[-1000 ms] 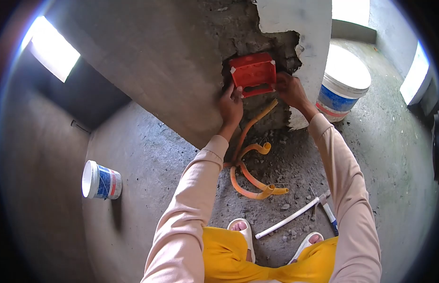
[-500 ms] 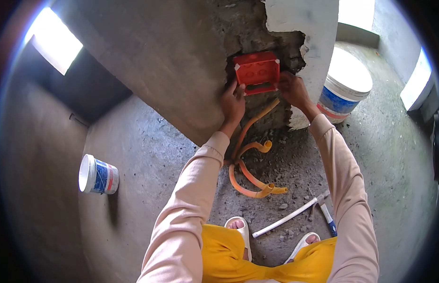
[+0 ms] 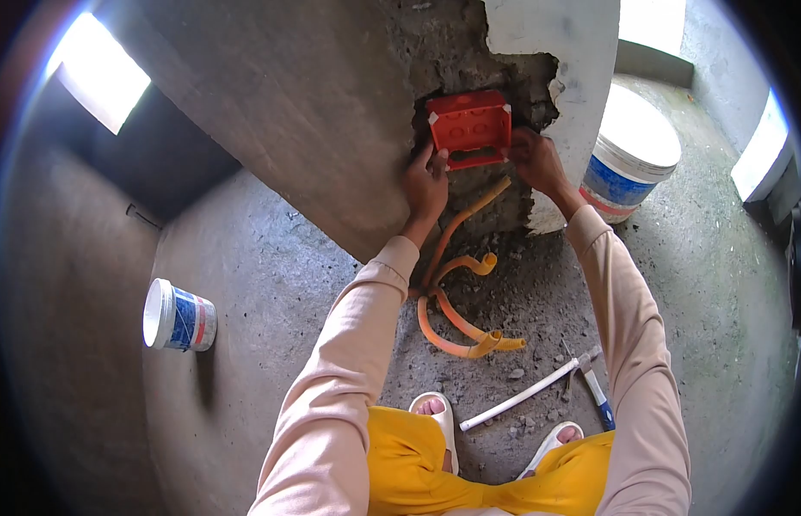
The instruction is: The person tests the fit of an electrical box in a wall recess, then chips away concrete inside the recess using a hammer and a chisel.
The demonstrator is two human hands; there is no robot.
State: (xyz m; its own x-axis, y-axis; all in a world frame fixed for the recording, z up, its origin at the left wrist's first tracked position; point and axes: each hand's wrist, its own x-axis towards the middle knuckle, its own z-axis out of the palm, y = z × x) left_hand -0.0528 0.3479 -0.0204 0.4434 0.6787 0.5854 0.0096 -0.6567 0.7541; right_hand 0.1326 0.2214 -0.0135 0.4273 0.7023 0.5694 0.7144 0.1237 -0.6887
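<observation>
A red plastic box [image 3: 471,129] with white corner pieces sits in a rough broken-out recess [image 3: 469,77] of the wall. My left hand [image 3: 426,185] grips the box at its lower left corner, thumb on the rim. At the lower right side, my right hand [image 3: 538,162] has its fingers bent against the box, with the fingertips partly hidden. Orange conduit pipes [image 3: 456,228] rise from the floor below, and one of them ends just under the box.
A large white bucket [image 3: 620,176] stands right of the wall. At the left is a smaller bucket [image 3: 194,320]. A white pipe [image 3: 517,396] and a hammer with a blue-and-white handle [image 3: 599,399] lie among rubble near my feet.
The view has shifted slightly. The red box appears tilted a little differently, its lower opening showing differently, and both hands have stayed on it.
</observation>
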